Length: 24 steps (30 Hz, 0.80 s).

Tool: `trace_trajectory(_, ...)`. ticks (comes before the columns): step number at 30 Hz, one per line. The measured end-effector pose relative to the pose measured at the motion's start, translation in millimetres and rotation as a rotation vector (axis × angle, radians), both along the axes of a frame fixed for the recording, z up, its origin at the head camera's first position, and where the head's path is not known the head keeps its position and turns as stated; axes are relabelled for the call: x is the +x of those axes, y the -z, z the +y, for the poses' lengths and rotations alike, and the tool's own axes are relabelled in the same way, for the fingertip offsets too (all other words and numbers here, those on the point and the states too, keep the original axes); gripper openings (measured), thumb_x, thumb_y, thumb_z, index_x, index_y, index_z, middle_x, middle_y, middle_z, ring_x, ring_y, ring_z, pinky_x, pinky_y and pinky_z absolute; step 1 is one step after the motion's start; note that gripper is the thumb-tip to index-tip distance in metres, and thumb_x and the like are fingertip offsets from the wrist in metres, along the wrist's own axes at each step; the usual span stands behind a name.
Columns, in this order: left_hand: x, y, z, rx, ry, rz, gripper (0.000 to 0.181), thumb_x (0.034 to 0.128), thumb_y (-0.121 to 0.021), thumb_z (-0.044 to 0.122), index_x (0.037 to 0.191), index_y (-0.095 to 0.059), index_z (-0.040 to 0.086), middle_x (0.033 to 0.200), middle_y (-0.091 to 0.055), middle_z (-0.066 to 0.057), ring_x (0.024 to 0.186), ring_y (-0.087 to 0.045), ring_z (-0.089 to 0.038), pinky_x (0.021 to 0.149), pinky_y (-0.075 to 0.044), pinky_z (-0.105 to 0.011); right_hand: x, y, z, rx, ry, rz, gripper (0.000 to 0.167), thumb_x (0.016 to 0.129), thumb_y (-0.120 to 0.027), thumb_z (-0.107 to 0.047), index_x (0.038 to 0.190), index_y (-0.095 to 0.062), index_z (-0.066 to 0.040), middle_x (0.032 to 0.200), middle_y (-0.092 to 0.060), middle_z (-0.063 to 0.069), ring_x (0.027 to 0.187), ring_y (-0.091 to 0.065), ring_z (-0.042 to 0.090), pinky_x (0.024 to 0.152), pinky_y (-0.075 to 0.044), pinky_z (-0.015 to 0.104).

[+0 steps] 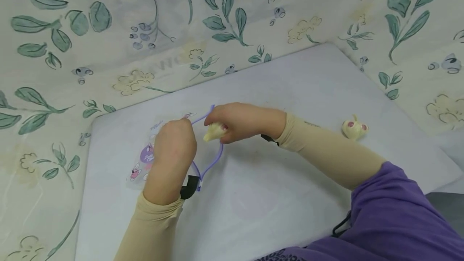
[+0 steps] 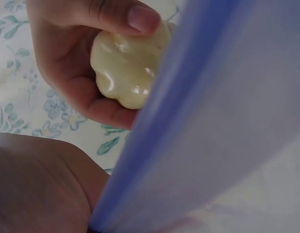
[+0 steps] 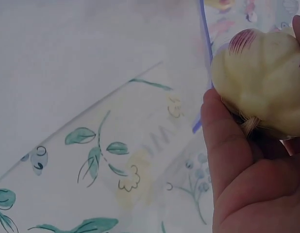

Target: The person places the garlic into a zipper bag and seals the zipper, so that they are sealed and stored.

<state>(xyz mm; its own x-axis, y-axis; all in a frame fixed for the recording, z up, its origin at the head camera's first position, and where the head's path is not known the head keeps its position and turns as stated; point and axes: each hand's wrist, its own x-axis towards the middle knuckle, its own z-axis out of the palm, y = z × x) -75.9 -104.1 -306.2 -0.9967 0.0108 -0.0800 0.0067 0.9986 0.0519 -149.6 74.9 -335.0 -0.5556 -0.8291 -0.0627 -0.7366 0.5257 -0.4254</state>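
Observation:
My right hand (image 1: 241,122) grips a pale garlic bulb (image 1: 215,131) at the mouth of a clear zip bag (image 1: 146,154) with a purple rim. In the right wrist view the garlic bulb (image 3: 261,80) shows purple streaks and a rooty end, with fingers around it. To the left, my left hand (image 1: 175,144) is curled on the bag's rim; its fingertips are hidden from the head camera. The bag's blue-purple edge (image 2: 164,92) crosses the left wrist view, close beside the bulb. Between the hands the mouth is spread apart.
A second garlic bulb (image 1: 355,128) with purple patches lies on the right of the white board (image 1: 253,196), beyond my right forearm. The board's far edge meets a leaf-patterned cloth (image 1: 145,71). Printed pictures mark the bag's lower left part.

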Motion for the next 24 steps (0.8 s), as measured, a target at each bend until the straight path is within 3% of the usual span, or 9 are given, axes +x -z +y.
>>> trace_trajectory(10,1.4,1.4,0.6,-0.01,0.003,0.031,0.019,0.0908,-0.053,-0.004,0.101,-0.068,-0.01,0.1,-0.071,-0.03,0.096,-0.069,-0.045,0.076,-0.058,-0.056,7.6,2.9,-12.2,0.048,-0.019,0.081,0.057,0.085,-0.08,-0.027,0.138,-0.059,-0.019,0.132,-0.064,-0.003,0.111,-0.058,0.01,0.096,-0.05,0.028)
trace_trajectory(15,0.7,1.7,0.8,-0.008,0.009,0.044,0.02,0.0917,-0.053,-0.004,0.101,-0.069,-0.009,0.099,-0.071,-0.03,0.095,-0.069,-0.045,0.075,-0.058,-0.056,14.2,1.2,-16.3,0.036,-0.069,0.099,0.057,0.085,-0.079,-0.022,0.138,-0.059,-0.017,0.136,-0.062,-0.001,0.119,-0.058,0.013,0.101,-0.049,0.03)
trace_trajectory(24,0.8,2.3,1.7,-0.012,0.01,0.045,0.016,0.0938,-0.057,0.002,0.098,-0.07,-0.007,0.094,-0.071,-0.027,0.089,-0.07,-0.042,0.07,-0.058,-0.053,19.8,2.1,-23.9,0.027,-0.124,0.126,0.057,0.085,-0.08,-0.023,0.137,-0.059,-0.014,0.133,-0.062,0.0,0.116,-0.059,0.013,0.101,-0.048,0.03)
